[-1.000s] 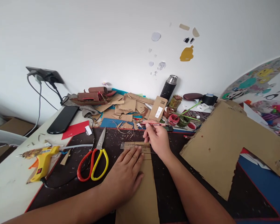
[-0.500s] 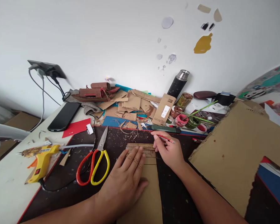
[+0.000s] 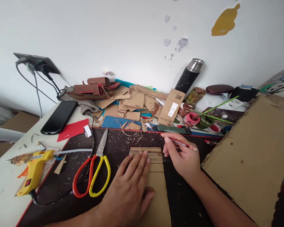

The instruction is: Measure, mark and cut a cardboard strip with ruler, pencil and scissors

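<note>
A long strip of brown cardboard with printed text and dark lines across its far end lies on the dark mat. My left hand rests flat on it, fingers stretched toward the printed end. What looks like a clear ruler lies across that end, partly under my fingertips; its outline is hard to make out. My right hand pinches a red pencil just right of the strip, the tip pointing left and held off the cardboard. Scissors with one red and one yellow handle lie left of my left hand.
A yellow glue gun and a black phone lie at left. Cardboard scraps and a model boat line the wall. A green cutter, paint jars and a flask stand beyond. A large cardboard sheet leans right.
The camera view has shifted and tipped downward. My right hand, still gripping the pencil, has turned slightly, so more of the pencil shows. My left hand stays flat on the cardboard.
</note>
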Available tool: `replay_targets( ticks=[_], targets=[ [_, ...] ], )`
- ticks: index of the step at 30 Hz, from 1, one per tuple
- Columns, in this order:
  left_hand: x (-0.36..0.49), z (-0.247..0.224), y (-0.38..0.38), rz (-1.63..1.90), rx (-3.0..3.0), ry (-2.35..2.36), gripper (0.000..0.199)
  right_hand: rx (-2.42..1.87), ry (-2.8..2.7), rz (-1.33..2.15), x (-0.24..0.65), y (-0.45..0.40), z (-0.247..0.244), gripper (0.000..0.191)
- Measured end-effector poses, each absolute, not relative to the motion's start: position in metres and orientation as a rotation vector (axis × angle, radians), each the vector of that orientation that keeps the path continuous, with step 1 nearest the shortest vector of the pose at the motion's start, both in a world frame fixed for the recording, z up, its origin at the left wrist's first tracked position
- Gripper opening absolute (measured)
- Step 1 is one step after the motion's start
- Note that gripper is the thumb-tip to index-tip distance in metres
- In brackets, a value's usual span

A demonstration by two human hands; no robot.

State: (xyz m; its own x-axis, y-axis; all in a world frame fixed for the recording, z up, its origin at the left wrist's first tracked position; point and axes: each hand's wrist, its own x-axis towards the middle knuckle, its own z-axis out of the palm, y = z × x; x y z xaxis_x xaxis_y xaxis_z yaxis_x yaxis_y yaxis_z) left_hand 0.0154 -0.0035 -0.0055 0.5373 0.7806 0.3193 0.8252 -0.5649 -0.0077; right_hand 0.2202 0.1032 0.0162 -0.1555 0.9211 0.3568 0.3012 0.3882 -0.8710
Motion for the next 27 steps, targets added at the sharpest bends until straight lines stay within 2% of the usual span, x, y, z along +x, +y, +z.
replay_targets(
  ticks=[9, 17, 27],
  targets=[
    [0.014, -0.003, -0.002, -0.450, -2.620, -1.364, 0.073, -1.140, -1.615, 0.957, 0.219, 0.108, 0.007, 0.019],
    [0.011, -0.007, -0.003, -0.383, -2.692, -1.407, 0.084, -1.188, -1.615, 0.944, 0.220, 0.111, 0.008, 0.022],
    [0.011, -0.008, -0.002, -0.372, -2.676, -1.392, 0.080, -1.180, -1.612, 0.949, 0.219, 0.113, 0.007, 0.018]
  ],
)
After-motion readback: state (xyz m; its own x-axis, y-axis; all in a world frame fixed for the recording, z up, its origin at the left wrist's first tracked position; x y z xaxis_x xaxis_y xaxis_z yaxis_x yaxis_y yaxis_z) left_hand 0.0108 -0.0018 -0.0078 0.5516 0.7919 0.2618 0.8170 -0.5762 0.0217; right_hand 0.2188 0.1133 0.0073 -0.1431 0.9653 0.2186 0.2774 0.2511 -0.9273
